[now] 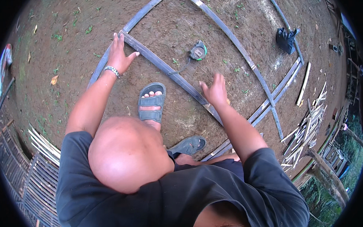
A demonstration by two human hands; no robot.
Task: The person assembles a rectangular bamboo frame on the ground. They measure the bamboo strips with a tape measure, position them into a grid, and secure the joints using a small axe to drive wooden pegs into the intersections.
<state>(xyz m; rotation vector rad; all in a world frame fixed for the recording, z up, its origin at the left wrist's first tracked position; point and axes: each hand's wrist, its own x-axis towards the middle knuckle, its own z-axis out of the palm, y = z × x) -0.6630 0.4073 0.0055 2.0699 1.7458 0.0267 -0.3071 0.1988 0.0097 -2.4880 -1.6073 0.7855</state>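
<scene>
My left hand (120, 55) rests at the upper left end of a long dark slat (160, 65), fingers straight and thumb spread, near where it meets another slat. My right hand (216, 91), slightly blurred, hovers over or just beside the lower part of the same slat; its thumb stands apart from the fingers and nothing shows in it. Whether it touches the slat I cannot tell. A grey and green tape measure (198, 51) lies on the soil between the slats, a dark cord or strap running from it to the slat.
Other slats (230, 35) cross on the ground ahead and right. A black plastic bag (287, 41) sits by the far right slat. Split bamboo strips (310, 125) are heaped at right. Slatted bamboo panels (42, 186) lie at lower left. My sandalled foot (152, 100) stands beside the slat.
</scene>
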